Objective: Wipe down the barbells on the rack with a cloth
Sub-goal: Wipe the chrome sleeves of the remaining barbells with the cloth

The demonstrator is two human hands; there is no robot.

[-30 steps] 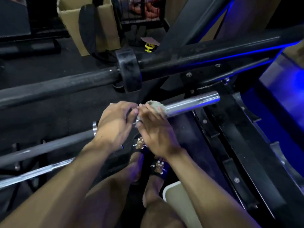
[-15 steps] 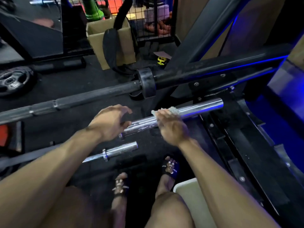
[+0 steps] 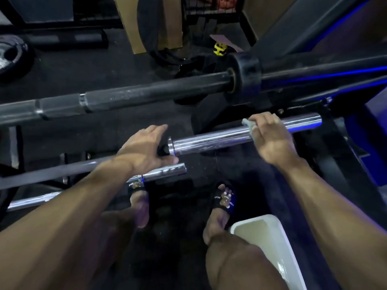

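Observation:
A chrome barbell sleeve [image 3: 213,140] lies across the middle of the view, its free end at the right. My right hand [image 3: 269,139] wraps over this sleeve near its right end and presses a small grey cloth [image 3: 249,124] against it; most of the cloth is hidden under the fingers. My left hand [image 3: 146,149] grips the dark bar shaft just left of the sleeve's collar [image 3: 170,146]. A black barbell [image 3: 134,96] with a thick black collar [image 3: 245,77] runs above. A shorter chrome bar end [image 3: 165,171] lies just below my left wrist.
A white bucket [image 3: 270,235] stands by my right knee. My feet in black sandals [image 3: 225,200] rest on the dark floor. A cardboard box [image 3: 150,24] and a weight plate [image 3: 10,55] sit behind the bars. Black rack frame [image 3: 351,164] fills the right.
My right hand has slid the cloth rightward along the chrome sleeve, away from my left hand. My left hand has stayed at the collar end. The camera has moved.

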